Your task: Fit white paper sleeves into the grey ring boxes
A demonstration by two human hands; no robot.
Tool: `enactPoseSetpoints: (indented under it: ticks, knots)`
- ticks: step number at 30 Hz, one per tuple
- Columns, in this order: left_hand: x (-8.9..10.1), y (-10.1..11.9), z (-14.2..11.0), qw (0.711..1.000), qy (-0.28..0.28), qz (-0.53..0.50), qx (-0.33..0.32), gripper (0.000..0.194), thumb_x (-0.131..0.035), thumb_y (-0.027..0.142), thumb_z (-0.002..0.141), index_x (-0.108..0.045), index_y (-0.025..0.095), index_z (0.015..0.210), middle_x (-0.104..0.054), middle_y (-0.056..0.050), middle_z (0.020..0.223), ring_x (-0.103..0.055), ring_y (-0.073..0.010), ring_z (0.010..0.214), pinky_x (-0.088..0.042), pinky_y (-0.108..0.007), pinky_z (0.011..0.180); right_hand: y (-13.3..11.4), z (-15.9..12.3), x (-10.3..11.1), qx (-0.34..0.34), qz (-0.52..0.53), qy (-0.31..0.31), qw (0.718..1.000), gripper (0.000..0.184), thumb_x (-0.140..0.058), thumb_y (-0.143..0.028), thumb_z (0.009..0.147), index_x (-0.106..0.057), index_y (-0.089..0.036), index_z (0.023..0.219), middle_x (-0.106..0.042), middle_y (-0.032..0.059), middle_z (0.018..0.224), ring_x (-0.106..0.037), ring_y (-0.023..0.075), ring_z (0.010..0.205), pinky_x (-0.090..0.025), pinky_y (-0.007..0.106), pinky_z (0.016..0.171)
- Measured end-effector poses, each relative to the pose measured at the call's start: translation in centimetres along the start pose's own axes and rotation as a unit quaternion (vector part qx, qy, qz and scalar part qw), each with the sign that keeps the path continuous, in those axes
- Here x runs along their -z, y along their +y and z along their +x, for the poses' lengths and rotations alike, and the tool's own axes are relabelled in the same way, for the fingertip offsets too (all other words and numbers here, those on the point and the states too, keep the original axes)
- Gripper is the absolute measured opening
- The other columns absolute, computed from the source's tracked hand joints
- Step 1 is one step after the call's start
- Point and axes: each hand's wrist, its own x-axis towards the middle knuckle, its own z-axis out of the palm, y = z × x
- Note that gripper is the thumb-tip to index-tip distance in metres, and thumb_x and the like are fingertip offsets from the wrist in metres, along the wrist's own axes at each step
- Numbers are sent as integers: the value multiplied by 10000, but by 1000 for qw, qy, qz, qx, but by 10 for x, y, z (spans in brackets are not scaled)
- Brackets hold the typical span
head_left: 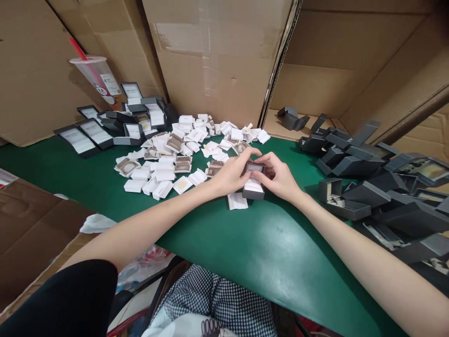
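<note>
Both my hands meet at the middle of the green table (245, 243) around a small open grey box (253, 186) with a white lining. My left hand (233, 172) curls over the box's raised lid from the left, fingers closed on it. My right hand (277, 177) grips the box from the right, fingers pinched at its far edge. A white pad (237, 201) lies on the table just in front of the box, touching it.
A heap of white inserts (175, 154) lies behind my left hand. Open grey boxes with white linings (105, 126) sit far left beside a plastic cup with a red straw (96, 77). Dark grey boxes (372, 187) pile up at right. Cardboard cartons (217, 56) wall the back.
</note>
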Motion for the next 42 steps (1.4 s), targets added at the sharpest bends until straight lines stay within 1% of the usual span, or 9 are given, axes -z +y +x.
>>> enactPoseSetpoints:
  ticks: [3, 10, 16, 21, 25, 28, 31, 35, 42]
  knots:
    - [1, -2, 0, 1000, -8, -4, -6, 449, -504, 122, 818, -420, 197, 1252, -638, -46, 986, -628, -156, 743, -469, -251, 660, 1, 0, 0, -9, 5, 2, 1000, 160, -541, -370, 898, -507, -228, 963, -669, 21, 895, -557, 124, 590, -427, 264, 549]
    - [6, -4, 1, 995, -98, -13, 7, 603, -564, 185, 830, -298, 202, 1370, -646, -58, 994, -610, -160, 692, -463, -278, 663, 2, -2, -1, -8, -42, 22, 999, 82, -543, -291, 877, -515, -218, 853, -647, -2, 752, -499, 114, 546, -370, 258, 523]
    - [4, 0, -2, 997, -70, -18, 6, 530, -547, 170, 821, -342, 205, 1309, -631, -30, 954, -595, -155, 660, -452, -273, 619, 2, -6, 6, -2, -50, -51, 997, 256, -641, -341, 825, -528, -236, 1029, -675, 29, 918, -508, 115, 538, -381, 266, 501]
    - [0, 0, -5, 998, -46, -6, 29, 440, -541, 168, 814, -419, 215, 1233, -593, 20, 772, -588, -172, 626, -441, -274, 565, 2, -6, 3, -37, -25, -26, 999, 288, -664, -389, 817, -517, -233, 1009, -678, 25, 897, -506, 114, 532, -386, 259, 499]
    - [-1, 3, -7, 998, -42, -2, 45, 393, -531, 228, 869, -443, 201, 1252, -633, -31, 851, -628, -205, 723, -483, -308, 613, 2, -5, 4, -93, 50, -12, 994, 325, -724, -394, 771, -569, -220, 998, -698, 34, 875, -584, 143, 613, -445, 265, 538]
    - [5, 5, -5, 1000, -3, 6, 7, 360, -528, 274, 899, -470, 191, 1244, -653, -72, 963, -638, -230, 861, -518, -363, 746, 4, -5, 8, -127, 132, 15, 983, 333, -758, -409, 737, -642, -223, 987, -706, 52, 910, -640, 185, 758, -513, 305, 657]
    - [14, 4, -5, 997, 75, 14, -32, 291, -506, 229, 908, -525, 194, 1196, -660, -82, 1011, -622, -229, 949, -509, -388, 858, 10, -6, 14, -132, 237, 72, 960, 351, -670, -512, 792, -679, -233, 1006, -692, 60, 845, -626, 192, 730, -527, 345, 688]
    - [26, -1, -7, 991, 127, -2, -34, 240, -490, 211, 910, -585, 203, 1130, -681, -67, 968, -635, -199, 888, -535, -346, 799, 15, -9, 21, -175, 314, 92, 929, 313, -579, -488, 868, -679, -251, 1046, -706, 92, 931, -649, 216, 831, -536, 386, 792]
    - [59, -12, -6, 981, 191, 16, 35, 207, -572, 172, 815, -645, 204, 1006, -703, -22, 864, -614, -131, 659, -532, -270, 659, 18, -19, 29, -211, 296, 103, 926, 267, -683, -377, 816, -678, -260, 1055, -707, 86, 962, -648, 206, 868, -543, 338, 787]
